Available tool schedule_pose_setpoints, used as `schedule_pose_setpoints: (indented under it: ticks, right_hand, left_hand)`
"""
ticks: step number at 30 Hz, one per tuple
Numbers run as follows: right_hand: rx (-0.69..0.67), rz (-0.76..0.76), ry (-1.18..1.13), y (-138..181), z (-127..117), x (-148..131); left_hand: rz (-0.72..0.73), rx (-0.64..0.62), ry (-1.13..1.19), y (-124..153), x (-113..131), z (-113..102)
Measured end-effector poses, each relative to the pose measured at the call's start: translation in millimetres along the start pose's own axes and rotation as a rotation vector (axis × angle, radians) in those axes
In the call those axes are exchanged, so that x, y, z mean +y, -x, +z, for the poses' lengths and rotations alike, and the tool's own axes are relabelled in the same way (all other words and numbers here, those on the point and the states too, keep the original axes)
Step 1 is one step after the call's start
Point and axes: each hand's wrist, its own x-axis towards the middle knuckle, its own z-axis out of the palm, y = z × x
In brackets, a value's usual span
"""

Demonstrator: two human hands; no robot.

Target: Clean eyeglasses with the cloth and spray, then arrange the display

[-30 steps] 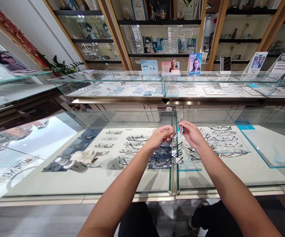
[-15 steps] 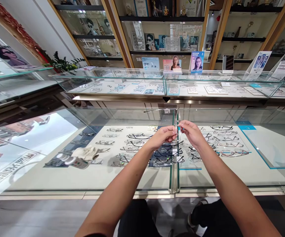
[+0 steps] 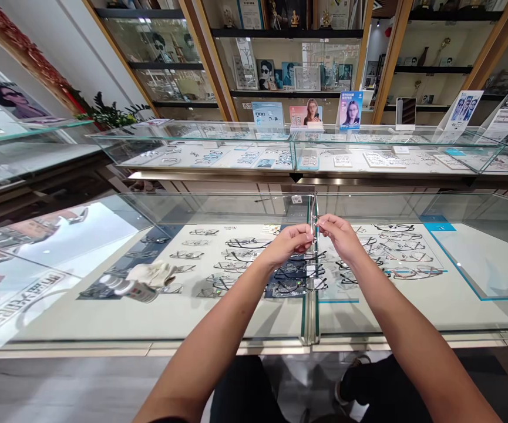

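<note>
- Since a second ago, your hands have drawn closer and the spectacles (image 3: 315,214) have turned edge-on. They now stand upright between your hands, above the seam of the glass counter (image 3: 236,329).
- Your left hand (image 3: 289,244) and right hand (image 3: 340,238) both pinch the frame with closed fingertips.
- It is likely light, thin and easily bent; the rim near the hinges looks the safest hold.
- A white cloth (image 3: 154,273) and small bottle (image 3: 130,289) lie well to your left, and display frames (image 3: 245,255) sit under the glass.

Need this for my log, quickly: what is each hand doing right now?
Left hand: closed, pinching the eyeglasses.
Right hand: closed, pinching the same eyeglasses.
</note>
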Motion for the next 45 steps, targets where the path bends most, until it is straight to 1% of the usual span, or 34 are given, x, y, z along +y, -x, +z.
schedule_pose_setpoints:
  ticks: [3, 7, 9, 12, 15, 19, 23, 28, 32, 34, 36, 39, 41, 43, 45]
  right_hand:
    - [0.018, 0.000, -0.030, 0.2, 0.6, 0.5]
    - [0.062, 0.027, -0.096, 1.0, 1.4, -1.9]
    - [0.097, 0.047, -0.140, 1.1, 1.6, -3.6]
    - [0.149, 0.052, -0.181, 0.4, 1.2, -4.9]
    - [0.195, 0.014, -0.167, -0.3, 1.1, -4.1]
    - [0.269, -0.076, -0.082, 1.4, 3.3, -3.0]
    - [0.301, -0.243, 0.054, 6.4, 7.5, -3.0]
    - [0.350, -0.475, 0.339, 16.1, 14.7, -2.9]
    - [0.367, -0.608, 0.482, 23.5, 21.1, -3.5]
    - [0.371, -0.638, 0.506, 24.8, 21.9, -4.6]
    - [0.382, -0.623, 0.497, 23.8, 20.0, -7.1]
    - [0.419, -0.569, 0.420, 18.5, 11.7, -13.4]
    - [0.454, -0.562, 0.364, 13.4, 3.8, -17.9]
    - [0.486, -0.584, 0.332, 7.8, -4.2, -21.1]
    - [0.504, -0.608, 0.323, 2.0, -11.3, -22.1]
  left_hand:
    - [0.018, 0.031, 0.047, -1.2, 0.1, 0.6]
    - [0.050, 0.112, 0.137, -3.3, 0.1, 1.7]
    - [0.075, 0.162, 0.185, -4.6, 0.0, 1.7]
    - [0.112, 0.277, 0.253, -6.9, -0.2, 0.7]
    - [0.134, 0.374, 0.295, -9.1, -0.7, -1.3]
    - [0.128, 0.438, 0.327, -11.5, -3.0, -3.6]
    - [0.078, 0.474, 0.349, -13.6, -7.7, -3.0]
    - [0.021, 0.487, 0.364, -15.9, -13.4, -1.3]
    - [-0.006, 0.496, 0.359, -16.1, -15.4, 0.1]
    - [-0.019, 0.496, 0.346, -16.5, -15.6, 2.6]
    - [-0.029, 0.493, 0.321, -17.8, -15.0, 7.0]
    - [-0.028, 0.509, 0.269, -19.9, -10.7, 16.0]
    - [-0.004, 0.529, 0.231, -16.9, -4.6, 21.7]
    - [0.044, 0.547, 0.195, -5.6, 3.7, 25.1]
    - [0.148, 0.584, 0.116, 15.7, 12.0, 25.1]
